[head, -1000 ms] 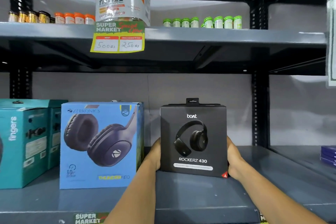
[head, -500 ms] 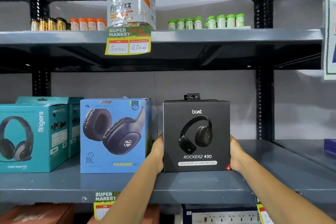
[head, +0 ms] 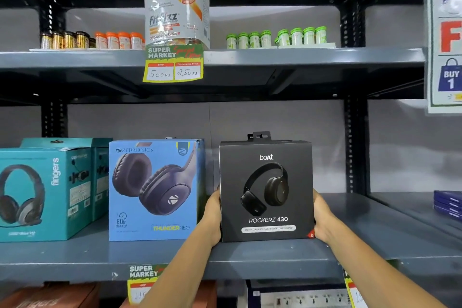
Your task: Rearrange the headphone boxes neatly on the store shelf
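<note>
The left hand [head: 212,217] and right hand [head: 322,217] press flat against the two sides of the black boat box [head: 266,191], clamping it between them. The box stands upright on the grey shelf [head: 250,260], its printed face turned toward the camera and its hang tab at the top; it is a little taller than wide. Just to its left stands the blue Zebronics box [head: 153,190], also upright and facing front, apart from the black one. Further left are the teal fingers boxes [head: 42,192]. On the shelf above, a large Fitfizz jar [head: 176,7] stands among rows of small bottles [head: 275,37].
</note>
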Demonstrator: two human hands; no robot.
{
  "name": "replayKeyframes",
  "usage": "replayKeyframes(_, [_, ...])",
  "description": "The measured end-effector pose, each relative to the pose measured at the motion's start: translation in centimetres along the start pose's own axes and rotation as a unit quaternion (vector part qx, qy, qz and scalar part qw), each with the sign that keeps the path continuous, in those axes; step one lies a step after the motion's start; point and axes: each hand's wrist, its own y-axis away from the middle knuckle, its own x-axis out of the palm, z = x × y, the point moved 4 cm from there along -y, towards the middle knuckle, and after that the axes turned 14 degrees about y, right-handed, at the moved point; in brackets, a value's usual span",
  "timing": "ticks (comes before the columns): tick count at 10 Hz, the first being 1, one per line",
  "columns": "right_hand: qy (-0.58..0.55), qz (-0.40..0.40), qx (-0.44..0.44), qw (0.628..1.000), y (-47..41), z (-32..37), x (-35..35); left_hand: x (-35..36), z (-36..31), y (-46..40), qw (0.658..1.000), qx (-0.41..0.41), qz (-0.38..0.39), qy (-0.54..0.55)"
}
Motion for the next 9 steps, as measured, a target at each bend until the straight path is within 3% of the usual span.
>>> replayKeyframes(6, [-0.009,-0.004,0.012,1.0,0.4,-0.3,-0.1,0.3,0.0,1.7,0.999,-0.015,0.006,-0.035])
replayKeyframes(7, [-0.032,-0.03,0.01,0.999,1.1,0.0,-0.5,0.3,-0.3,2.8,1.0,-0.002,-0.012,-0.012])
replayKeyframes(9, [-0.094,-0.169,-0.033,0.981,3.5,-0.6,-1.5,-1.0,-0.5,5.7,1.0,0.01,-0.005,-0.023])
